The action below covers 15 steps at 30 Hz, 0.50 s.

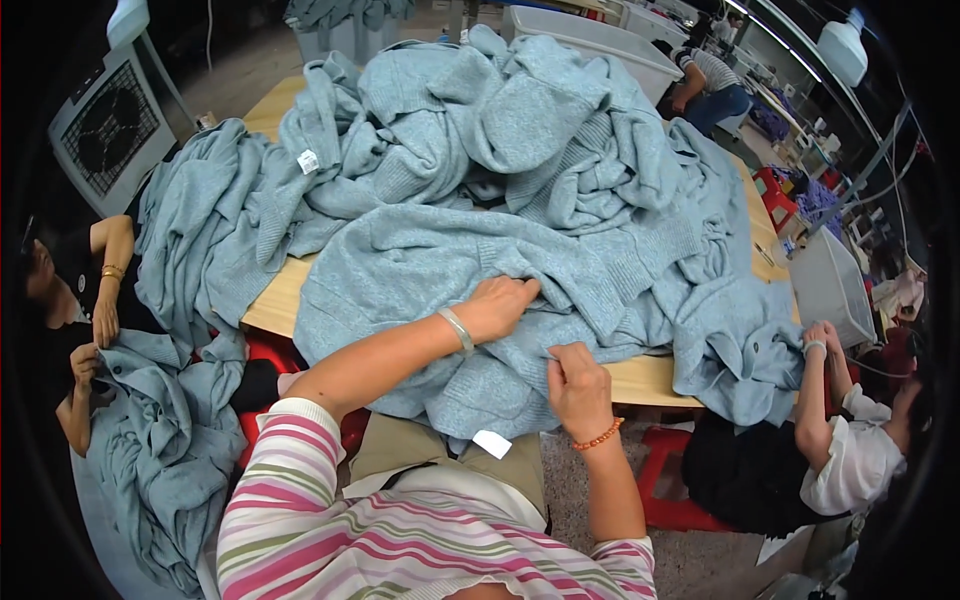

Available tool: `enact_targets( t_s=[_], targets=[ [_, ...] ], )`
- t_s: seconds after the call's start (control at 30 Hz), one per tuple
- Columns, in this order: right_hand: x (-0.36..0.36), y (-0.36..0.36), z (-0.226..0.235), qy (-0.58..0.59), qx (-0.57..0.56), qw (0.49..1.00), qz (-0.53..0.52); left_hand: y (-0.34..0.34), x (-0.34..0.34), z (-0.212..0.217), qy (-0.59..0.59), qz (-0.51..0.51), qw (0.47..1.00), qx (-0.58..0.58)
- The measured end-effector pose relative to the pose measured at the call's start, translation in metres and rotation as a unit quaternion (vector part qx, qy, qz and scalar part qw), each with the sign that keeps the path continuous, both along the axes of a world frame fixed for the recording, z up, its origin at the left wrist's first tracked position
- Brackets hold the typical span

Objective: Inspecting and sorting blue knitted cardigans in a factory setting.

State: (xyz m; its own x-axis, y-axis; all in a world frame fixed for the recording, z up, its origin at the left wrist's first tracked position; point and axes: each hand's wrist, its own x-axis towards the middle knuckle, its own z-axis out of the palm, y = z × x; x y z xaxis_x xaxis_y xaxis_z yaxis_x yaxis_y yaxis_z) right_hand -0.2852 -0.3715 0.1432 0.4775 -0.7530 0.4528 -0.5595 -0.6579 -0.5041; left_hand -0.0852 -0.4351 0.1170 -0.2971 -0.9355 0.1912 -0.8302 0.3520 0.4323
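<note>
Pressing down on 1 pale blue knitted sweater (420, 270) spread at the near edge of the wooden table (270, 300), the left hand (497, 306) lies with fingers curled into the knit. The right hand (577, 385) pinches its hem, fingers closed. Behind, 1 heap of matching blue knitwear (520, 120); 2 seated co-workers hold more.

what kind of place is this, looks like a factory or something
Probably a garment workshop or knitwear factory. A big pile of identical grey-blue sweaters covers a wooden table, two co-workers sit handling the same sweaters, and the left hand and right hand work one too.
</note>
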Motion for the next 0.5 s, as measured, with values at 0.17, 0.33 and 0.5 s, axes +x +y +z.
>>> enact_targets(
  t_s=[0.17,0.33,0.5],
  targets=[
    [0.001,0.004,-0.004,0.013,0.023,1.000,-0.004,-0.008,0.002,-0.014,0.076,0.031,0.997,-0.004],
    [0.004,0.005,0.007,-0.008,-0.002,1.000,-0.004,0.010,-0.008,0.026,0.360,0.038,0.928,0.085],
    [0.012,0.008,0.016,0.025,-0.045,0.998,-0.044,0.028,-0.019,0.028,0.475,-0.020,0.863,0.171]
  ],
)
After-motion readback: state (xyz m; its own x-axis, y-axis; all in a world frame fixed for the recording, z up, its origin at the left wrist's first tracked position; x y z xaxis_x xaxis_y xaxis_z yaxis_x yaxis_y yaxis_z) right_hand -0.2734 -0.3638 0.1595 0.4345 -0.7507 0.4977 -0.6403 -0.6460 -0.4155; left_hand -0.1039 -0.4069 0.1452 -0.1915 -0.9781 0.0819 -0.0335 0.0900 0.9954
